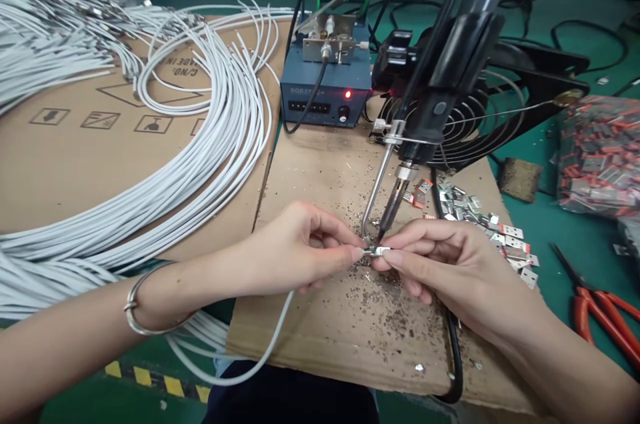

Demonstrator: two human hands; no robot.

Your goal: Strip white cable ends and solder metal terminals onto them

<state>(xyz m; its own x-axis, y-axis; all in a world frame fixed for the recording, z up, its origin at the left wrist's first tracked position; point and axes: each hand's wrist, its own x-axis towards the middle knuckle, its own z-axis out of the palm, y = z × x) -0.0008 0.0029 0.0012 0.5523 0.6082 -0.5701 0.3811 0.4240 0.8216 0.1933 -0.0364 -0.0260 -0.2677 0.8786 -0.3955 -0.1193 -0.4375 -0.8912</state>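
Observation:
My left hand (320,244) pinches the end of a white cable (277,337), which loops down from under the palm toward the lower left. Between the thumb and fingers of my right hand (440,257) is a small metal USB connector (383,251). The cable end and the connector meet under the tip of the soldering iron (393,207). A thin metal solder feed tube (379,187) comes down beside the iron, its end close to my left fingertips. My fingers partly hide the joint itself.
Loose USB connectors (510,237) lie right of my right hand, near orange-handled pliers (600,311) and a bag of connectors (600,157). Bundled white cables (200,191) cover the left side. Behind stand a blue solder feeder (325,94) and a black fan (460,124). Solder specks litter the cardboard (300,324).

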